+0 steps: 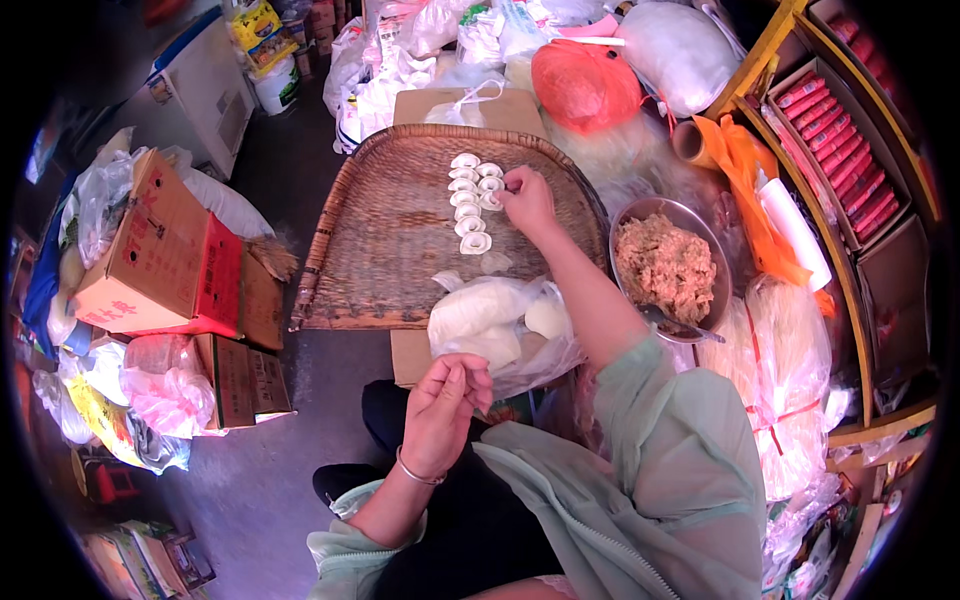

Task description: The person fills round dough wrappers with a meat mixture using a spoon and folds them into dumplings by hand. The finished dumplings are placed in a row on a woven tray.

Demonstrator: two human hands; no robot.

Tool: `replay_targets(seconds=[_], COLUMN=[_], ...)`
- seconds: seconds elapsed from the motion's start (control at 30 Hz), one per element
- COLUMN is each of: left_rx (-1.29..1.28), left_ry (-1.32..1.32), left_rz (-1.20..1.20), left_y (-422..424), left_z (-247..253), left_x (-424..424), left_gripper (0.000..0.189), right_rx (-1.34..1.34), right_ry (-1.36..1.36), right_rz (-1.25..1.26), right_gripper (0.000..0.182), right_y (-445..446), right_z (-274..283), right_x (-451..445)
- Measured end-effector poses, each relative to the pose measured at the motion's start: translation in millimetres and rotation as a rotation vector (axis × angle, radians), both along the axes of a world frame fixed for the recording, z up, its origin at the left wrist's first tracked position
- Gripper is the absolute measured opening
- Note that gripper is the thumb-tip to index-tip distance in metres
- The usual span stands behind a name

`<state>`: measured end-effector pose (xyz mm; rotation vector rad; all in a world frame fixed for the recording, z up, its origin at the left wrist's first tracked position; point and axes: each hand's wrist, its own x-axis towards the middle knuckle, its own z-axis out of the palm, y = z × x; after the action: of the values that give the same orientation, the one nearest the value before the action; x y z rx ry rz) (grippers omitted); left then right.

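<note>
My right hand [529, 201] reaches over the woven bamboo tray [375, 225], its fingertips at a folded dumpling [490, 200] at the lower end of the shorter row. A longer row of dumplings [469, 225] lies just left of it. My left hand [452, 388] is raised in front of my body, its fingers curled; whether something small is between them cannot be told. Beyond its fingertips, a clear plastic bag with dumpling wrappers [480, 315] lies over the tray's near edge. Right of the tray, a metal bowl [726, 262] holds minced filling [664, 266] and a spoon [686, 327].
Cardboard boxes [165, 255] and plastic bags stand at the left. A red plastic bag [585, 86] and white sacks lie beyond the tray. At the right are bundled dry noodles [787, 375], an orange bag [739, 180] and a shelf with red packets [840, 150].
</note>
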<state>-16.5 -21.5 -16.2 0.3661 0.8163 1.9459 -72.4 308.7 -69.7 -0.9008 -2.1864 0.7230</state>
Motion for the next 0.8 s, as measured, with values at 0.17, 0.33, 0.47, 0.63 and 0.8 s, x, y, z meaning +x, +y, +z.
replay_targets(seconds=[0.17, 0.33, 0.47, 0.63, 0.8], left_rx=[0.031, 0.037, 0.044, -0.039, -0.144], left_ry=[0.036, 0.057, 0.066, 0.110, 0.139], left_rz=[0.001, -0.070, -0.119, -0.164, -0.181], left_y=[2.6, 13.2, 23.4, 30.6, 38.8], left_z=[4.4, 8.6, 1.9, -6.7, -11.1], left_x=[1.9, 7.4, 13.5, 15.3, 21.8], left_gripper=[0.025, 0.025, 0.022, 0.019, 0.023], right_rx=[-0.301, 0.140, 0.236, 0.341, -0.302], right_ry=[0.196, -0.316, -0.358, -0.276, 0.003], right_rz=[0.395, 0.579, 0.351, 0.376, 0.350], right_gripper=[0.014, 0.019, 0.016, 0.014, 0.010], right_y=[-90.2, -122.6, -124.6, -119.4, -120.1], right_z=[75.0, 61.8, 33.0, 28.3, 46.2], right_x=[73.8, 168.0, 186.3, 181.6, 190.6])
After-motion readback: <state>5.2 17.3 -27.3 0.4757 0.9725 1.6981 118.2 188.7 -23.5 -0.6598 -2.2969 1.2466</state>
